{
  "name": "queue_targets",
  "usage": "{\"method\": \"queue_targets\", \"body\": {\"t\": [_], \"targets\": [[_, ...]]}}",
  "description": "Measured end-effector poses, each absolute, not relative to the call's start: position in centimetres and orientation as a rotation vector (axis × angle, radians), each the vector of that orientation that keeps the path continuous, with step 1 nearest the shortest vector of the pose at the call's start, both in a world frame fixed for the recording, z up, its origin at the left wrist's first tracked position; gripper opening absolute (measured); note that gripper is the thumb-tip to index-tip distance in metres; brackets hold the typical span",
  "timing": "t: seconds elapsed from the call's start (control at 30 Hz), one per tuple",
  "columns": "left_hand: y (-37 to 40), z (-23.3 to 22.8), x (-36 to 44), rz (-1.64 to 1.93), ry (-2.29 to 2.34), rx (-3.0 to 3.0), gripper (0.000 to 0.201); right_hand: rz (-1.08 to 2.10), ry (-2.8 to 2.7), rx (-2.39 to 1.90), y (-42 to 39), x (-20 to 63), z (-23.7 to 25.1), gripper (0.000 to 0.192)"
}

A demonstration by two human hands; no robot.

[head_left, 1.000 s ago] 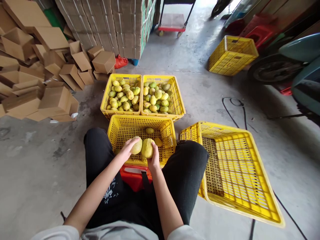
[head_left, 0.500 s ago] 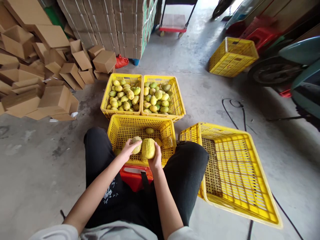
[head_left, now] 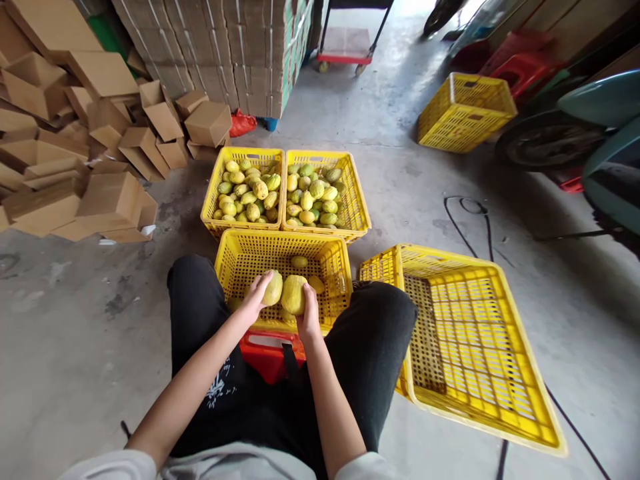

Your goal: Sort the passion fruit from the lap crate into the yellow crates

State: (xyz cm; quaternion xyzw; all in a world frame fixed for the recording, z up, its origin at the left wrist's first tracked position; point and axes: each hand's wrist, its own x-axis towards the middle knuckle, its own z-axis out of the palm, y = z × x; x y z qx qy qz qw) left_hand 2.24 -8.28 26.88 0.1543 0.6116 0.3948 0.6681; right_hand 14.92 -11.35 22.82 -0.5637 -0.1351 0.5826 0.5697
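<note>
Over near yellow crate | left hand gripped papaya at its 2 o'clock | right hand clasped second papaya at its 11 o'clock, long axis near 12–6

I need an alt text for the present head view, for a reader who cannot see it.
The left hand and the right hand each hold a yellowish fruit over a yellow crate. Beyond it stand two crates holding more fruit; cardboard boxes lie at left.

Facility type: produce storage or packing area. Indicators: bare grey concrete floor, stacked brown cardboard cartons, red-edged platform trolley, yellow perforated plastic crates holding oval yellow-green fruit.
</note>
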Motion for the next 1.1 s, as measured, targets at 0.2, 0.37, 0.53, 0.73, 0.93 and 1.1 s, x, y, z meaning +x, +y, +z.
{"method": "queue_targets", "body": {"t": [0.2,0.37,0.53,0.73,0.93,1.1], "targets": [[-8.1,25.8,1.9,0.919,1.367,0.294,0.054,1.443,-0.257,-1.346,-11.3,15.1,23.8,0.047],[-8.1,25.6,2.0,0.905,1.352,0.273,0.05,1.379,-0.296,-1.404,-11.3,15.3,23.4,0.042],[-8.0,24.9,1.9,0.919,1.395,0.233,0.051,1.406,-0.261,-1.437,-11.3,15.3,23.0,0.043],[-7.7,23.9,1.7,0.958,1.463,0.073,0.054,1.43,-0.358,-1.426,-11.3,15.0,22.6,0.047],[-7.5,24.4,1.8,0.997,1.376,0.07,0.047,1.516,-0.237,-1.379,-11.3,14.7,22.0,0.048],[-7.8,25.8,2.1,1.027,1.275,0.186,0.045,1.521,-0.18,-1.337,-11.3,14.7,21.8,0.038]]}}
